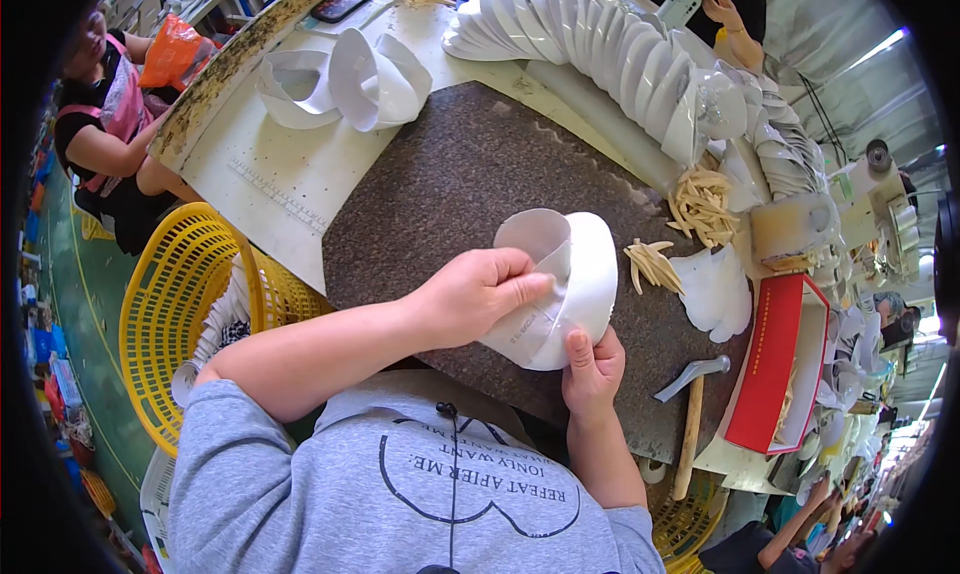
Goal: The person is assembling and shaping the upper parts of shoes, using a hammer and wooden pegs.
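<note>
A white curved shoe upper point(592, 274) is held in front of me, above a dark speckled stone slab point(430, 204). Its grey inner side faces partly up. My left hand point(480, 296) is closed on the near left of the upper, thumb on the lining and fingertips partly hidden. At the lower right edge, my right hand point(592, 372) pinches the upper, its thumb on the front and the other fingers mostly behind. Right of the upper, a small pile of thin beige strips point(654, 266) lies on the slab, near a hammer point(690, 424) with a wooden handle.
Several white uppers point(372, 82) stand at the far left. A long row of white pieces point(600, 49) curves along the back. More beige strips point(704, 208), a white glove-like sheet point(714, 292) and a red box point(765, 364) are at right; a yellow basket point(150, 314) stands left.
</note>
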Demonstrator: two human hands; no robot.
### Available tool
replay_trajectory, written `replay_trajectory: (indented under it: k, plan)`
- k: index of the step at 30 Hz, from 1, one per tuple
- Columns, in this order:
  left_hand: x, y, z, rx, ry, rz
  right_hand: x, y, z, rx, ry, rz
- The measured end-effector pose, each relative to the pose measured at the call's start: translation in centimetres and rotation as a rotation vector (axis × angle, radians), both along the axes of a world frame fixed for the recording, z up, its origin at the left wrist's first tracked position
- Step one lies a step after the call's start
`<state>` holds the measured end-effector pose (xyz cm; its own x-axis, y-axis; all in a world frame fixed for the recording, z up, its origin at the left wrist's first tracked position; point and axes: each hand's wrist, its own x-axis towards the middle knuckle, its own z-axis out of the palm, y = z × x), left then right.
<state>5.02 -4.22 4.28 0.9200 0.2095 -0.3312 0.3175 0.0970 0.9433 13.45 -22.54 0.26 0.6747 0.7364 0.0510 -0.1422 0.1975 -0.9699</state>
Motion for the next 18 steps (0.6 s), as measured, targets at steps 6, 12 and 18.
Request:
replay_trajectory:
  k: [6,12,18]
  plan:
    - [-0.5,-0.5,1.5,-0.072,0.086,-0.26,-0.3,0.0,-0.2,-0.005,0.0,-0.105]
    - [-1.4,-0.8,0.7,-0.055,0.088,-0.252,-0.2,0.4,0.1,-0.077,-0.133,-0.166]
    - [-2.4,-0.2,-0.5,-0.071,-0.002,-0.322,-0.6,1.0,0.3,-0.142,-0.083,-0.092]
